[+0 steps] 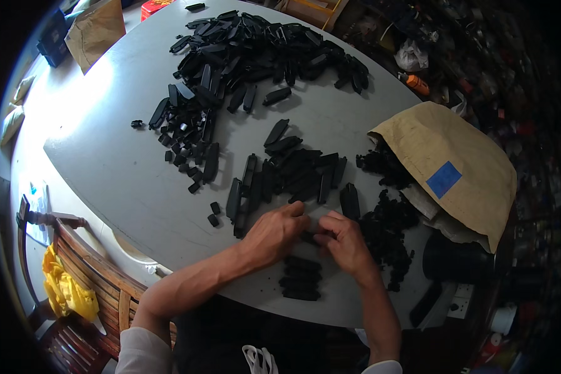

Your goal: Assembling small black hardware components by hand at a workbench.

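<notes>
My left hand (277,229) and my right hand (344,242) meet over the near part of the table, fingers curled in. Between them a dark elongated plastic piece (308,238) shows, gripped by my right thumb and fingers. What my left fingertips pinch is hidden. Just below lies a short stack-like row of black plastic pieces (302,278), side by side. Beyond my hands is a loose group of long black plastic housings (299,171). One housing (350,201) lies by my right knuckles. A heap of tiny black parts (389,227) spreads to the right of that hand.
A large pile of black housings (249,50) covers the table's far side, with small black blocks (184,149) at its left. An opened brown paper bag (461,162) with a blue patch lies at the right. A wooden chair (100,280) holding a yellow bag stands left.
</notes>
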Motion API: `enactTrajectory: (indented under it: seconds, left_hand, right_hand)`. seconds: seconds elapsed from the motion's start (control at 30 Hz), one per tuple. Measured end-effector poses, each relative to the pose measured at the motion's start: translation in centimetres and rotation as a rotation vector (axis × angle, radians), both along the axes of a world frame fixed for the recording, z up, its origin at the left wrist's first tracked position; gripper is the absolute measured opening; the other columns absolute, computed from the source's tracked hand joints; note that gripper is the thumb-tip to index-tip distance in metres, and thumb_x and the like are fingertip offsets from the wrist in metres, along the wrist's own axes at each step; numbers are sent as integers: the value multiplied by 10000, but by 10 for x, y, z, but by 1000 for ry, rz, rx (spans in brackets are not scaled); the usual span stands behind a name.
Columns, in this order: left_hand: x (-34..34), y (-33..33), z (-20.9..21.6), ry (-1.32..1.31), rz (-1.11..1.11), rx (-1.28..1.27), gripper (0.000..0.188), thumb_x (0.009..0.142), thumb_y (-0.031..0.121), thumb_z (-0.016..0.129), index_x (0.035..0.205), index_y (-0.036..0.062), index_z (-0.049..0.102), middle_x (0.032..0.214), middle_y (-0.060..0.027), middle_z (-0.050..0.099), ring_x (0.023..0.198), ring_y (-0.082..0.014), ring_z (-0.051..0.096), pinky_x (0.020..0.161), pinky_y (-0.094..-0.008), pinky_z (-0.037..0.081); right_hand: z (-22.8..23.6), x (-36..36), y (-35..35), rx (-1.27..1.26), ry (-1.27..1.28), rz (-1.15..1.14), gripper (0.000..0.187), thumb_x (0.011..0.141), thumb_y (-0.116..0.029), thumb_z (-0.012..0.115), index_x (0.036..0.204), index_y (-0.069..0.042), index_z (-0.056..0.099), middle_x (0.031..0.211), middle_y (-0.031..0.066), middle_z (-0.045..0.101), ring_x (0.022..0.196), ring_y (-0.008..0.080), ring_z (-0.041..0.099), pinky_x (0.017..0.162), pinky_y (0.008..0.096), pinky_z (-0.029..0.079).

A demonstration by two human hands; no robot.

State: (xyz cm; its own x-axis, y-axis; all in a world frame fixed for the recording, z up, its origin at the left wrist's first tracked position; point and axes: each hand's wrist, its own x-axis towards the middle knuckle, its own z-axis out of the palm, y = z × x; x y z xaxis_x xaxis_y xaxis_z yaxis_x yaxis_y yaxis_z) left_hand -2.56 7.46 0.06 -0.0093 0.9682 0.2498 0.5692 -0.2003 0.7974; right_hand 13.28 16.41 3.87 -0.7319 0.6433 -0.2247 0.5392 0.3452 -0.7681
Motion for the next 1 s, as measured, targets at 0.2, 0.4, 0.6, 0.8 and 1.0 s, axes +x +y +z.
enactTrajectory:
  seconds: [0.2,0.4,0.6,0.8,1.0]
  left_hand:
    - [-1,1,-1,-34,-23,-46,141,691,-13,615,813,-10,545,854,-147,499,837,-363,551,677,-448,449]
    - [0,2,7,-85,-36,-63,206,684,-24,621,886,8,605,856,-142,514,801,-354,565,667,-426,465]
    - [-2,3,6,-17,-18,-75,183,663,-4,669,836,19,611,841,-128,520,783,-354,571,661,-425,466]
    - [-1,0,8,25,-21,-104,229,656,23,724,831,19,577,865,-119,525,798,-356,579,664,-428,466]
    - [1,4,12,38,-32,-94,256,635,-9,740,846,20,598,871,-122,534,811,-348,580,681,-399,472]
  right_hand:
    - [12,-8,-5,325,-146,148,77,764,93,577,806,40,540,783,143,523,713,298,594,613,388,471]
    - [12,-9,-13,358,-176,130,164,770,110,509,870,7,589,841,156,553,789,352,619,642,428,487]
    - [2,0,-22,462,-59,39,169,779,86,531,889,-24,595,844,133,546,772,347,615,630,412,502]
    - [23,82,-4,534,40,-433,59,771,52,647,769,1,615,737,59,585,628,114,553,544,248,423]
    - [33,130,-19,334,-187,-595,77,754,27,673,819,19,631,784,125,618,668,253,612,590,340,468]
